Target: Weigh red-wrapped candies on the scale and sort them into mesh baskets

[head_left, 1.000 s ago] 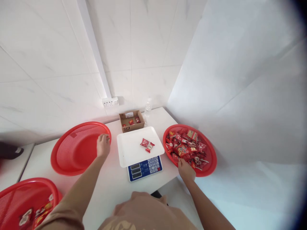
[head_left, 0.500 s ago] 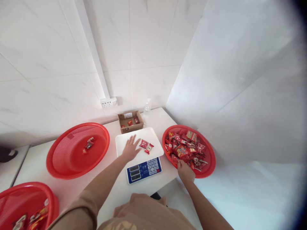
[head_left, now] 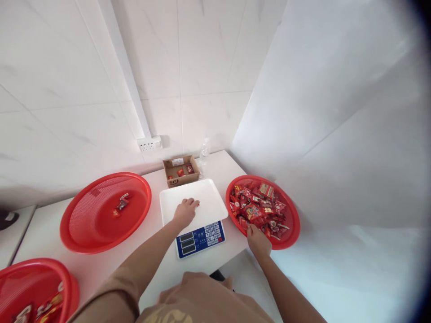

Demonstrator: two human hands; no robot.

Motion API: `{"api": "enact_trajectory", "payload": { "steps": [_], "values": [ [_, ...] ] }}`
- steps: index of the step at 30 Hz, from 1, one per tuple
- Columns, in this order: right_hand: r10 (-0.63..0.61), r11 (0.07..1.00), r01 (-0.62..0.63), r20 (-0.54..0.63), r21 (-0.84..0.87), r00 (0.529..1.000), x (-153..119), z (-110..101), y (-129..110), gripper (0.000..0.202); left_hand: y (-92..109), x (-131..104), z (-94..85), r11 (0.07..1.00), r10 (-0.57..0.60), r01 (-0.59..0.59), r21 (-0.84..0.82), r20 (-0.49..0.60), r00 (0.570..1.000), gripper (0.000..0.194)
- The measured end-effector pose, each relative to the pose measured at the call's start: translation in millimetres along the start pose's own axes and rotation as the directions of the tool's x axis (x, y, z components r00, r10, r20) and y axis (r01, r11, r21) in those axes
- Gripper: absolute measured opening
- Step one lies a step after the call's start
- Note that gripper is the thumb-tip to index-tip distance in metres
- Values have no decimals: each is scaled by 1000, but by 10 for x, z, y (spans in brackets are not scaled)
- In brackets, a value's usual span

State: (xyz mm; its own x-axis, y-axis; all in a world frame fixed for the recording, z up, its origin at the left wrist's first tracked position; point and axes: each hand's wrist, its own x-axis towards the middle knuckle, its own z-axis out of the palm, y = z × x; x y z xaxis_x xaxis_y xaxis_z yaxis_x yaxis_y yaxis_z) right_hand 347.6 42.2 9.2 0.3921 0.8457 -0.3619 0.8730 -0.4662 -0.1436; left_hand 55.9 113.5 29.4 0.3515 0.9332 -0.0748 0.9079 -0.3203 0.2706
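Observation:
My left hand [head_left: 185, 213] is over the white pan [head_left: 212, 197] of a digital scale [head_left: 198, 240], its fingers curled closed around small wrapped snacks. Only a sliver of red wrapper shows past the fingertips; the rest is hidden. On the right, my right hand [head_left: 259, 242] is closed on the near left rim of a red plastic basket [head_left: 292, 237]. A heap of red wrapped snacks [head_left: 257, 211] fills much of that basket.
Left of the scale stands a red mesh basket [head_left: 97, 220] with a few wrapped snacks. Another red basket [head_left: 69, 282] with snacks sits nearer at lower left. Behind the scale are a small cardboard box [head_left: 183, 181] and a clear bottle [head_left: 204, 151]. Walls bound the back and right.
The two snack packets lying on the scale pan are now gathered under my left hand, whose spread fingers have closed. My right hand stays at the basket's rim.

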Motion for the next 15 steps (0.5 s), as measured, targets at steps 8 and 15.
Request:
{"api": "enact_trajectory", "payload": {
  "steps": [8,15],
  "values": [
    [-3,1000,3,-1,13,1000,5,25,17,47,-964,-767,-465,833,-535,542,-109,-407,740,45],
    [-72,984,86,-93,156,993,236,121,147,49,-1222,-1313,-372,787,-616,616,0,-8,787,50]
  ]
}}
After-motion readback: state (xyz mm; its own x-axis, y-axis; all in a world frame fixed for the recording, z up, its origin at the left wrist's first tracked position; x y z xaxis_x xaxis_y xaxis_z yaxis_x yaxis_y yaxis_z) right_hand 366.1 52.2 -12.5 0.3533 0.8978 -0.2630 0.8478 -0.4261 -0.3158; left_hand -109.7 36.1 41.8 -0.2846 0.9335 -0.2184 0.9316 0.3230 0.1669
